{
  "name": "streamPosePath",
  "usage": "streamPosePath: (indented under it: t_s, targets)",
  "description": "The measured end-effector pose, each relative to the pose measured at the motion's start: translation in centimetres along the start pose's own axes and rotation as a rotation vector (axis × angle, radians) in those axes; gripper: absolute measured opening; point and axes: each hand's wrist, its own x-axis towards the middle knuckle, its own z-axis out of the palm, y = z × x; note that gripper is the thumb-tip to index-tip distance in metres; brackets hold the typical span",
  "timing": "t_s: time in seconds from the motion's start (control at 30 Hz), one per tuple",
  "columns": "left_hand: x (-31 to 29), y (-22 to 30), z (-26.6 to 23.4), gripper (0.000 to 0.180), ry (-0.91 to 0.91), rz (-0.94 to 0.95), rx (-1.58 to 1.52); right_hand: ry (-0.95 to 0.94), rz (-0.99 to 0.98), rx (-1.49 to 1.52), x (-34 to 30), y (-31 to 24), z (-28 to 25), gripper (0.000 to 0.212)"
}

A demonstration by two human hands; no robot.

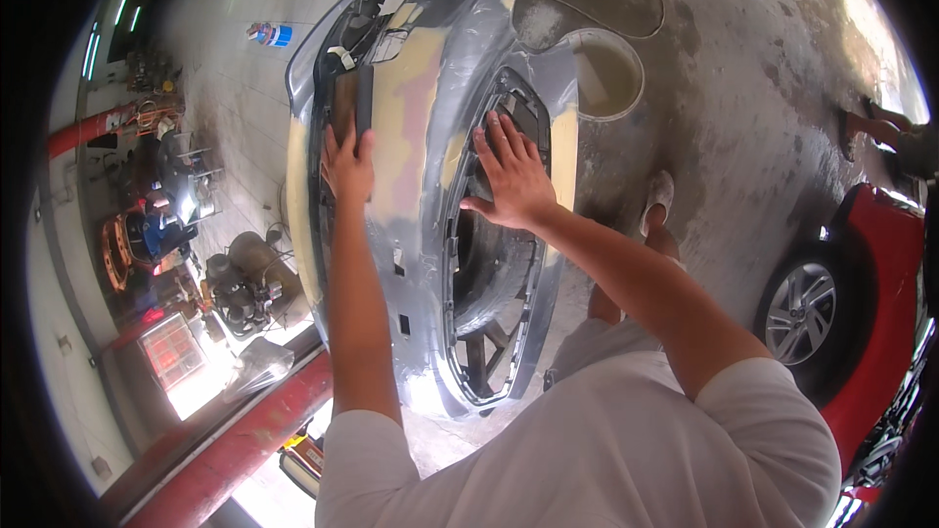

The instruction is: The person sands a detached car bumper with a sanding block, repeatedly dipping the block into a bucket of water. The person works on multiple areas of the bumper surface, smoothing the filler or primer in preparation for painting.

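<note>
A car bumper cover (406, 127), grey with yellowish and pinkish filler patches, lies lengthwise before me. My left hand (348, 171) is on its left part, closed over the near end of a long dark sanding block (353, 98); the thumb lies along the block's right edge. The block's underside is hidden. My right hand (514, 176) rests with fingers spread at the edge of the bumper's large black-framed opening (458, 264), holding nothing. Through that opening a tyre-like black ring (479, 279) shows beneath the bumper.
A bucket of cloudy water (608, 75) stands beyond the bumper's right side. At far left is a blue can (279, 35). A compressor-like machine (245, 279) and a red post (230, 445) are on the left. A red car (871, 293) stands at right, near another person's legs (871, 129).
</note>
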Motion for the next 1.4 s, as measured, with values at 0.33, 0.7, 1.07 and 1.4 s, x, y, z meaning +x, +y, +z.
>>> streamPosePath:
  t_s: [0.33, 0.7, 1.07, 1.4]
  targets:
    - [-4.6, 3.0, 1.2, 0.055, 0.001, 0.223, -0.001, -0.054, 0.050, -0.045, 0.3, 1.3, -0.6, 0.111]
    - [-13.7, 6.8, 0.7, 0.055, -0.036, 0.323, -0.013, -0.066, 0.076, -0.006, 0.1, 2.6, -1.0, 0.112]
    - [4.6, 4.2, 1.5, 0.057, -0.001, 0.008, 0.077, -0.045, 0.018, 0.057, 0.2, 0.8, -0.5, 0.110]
    - [-4.5, 3.8, 1.4, 0.058, 0.009, 0.266, 0.049, -0.006, 0.035, 0.082, 0.0, 1.5, -0.1, 0.110]
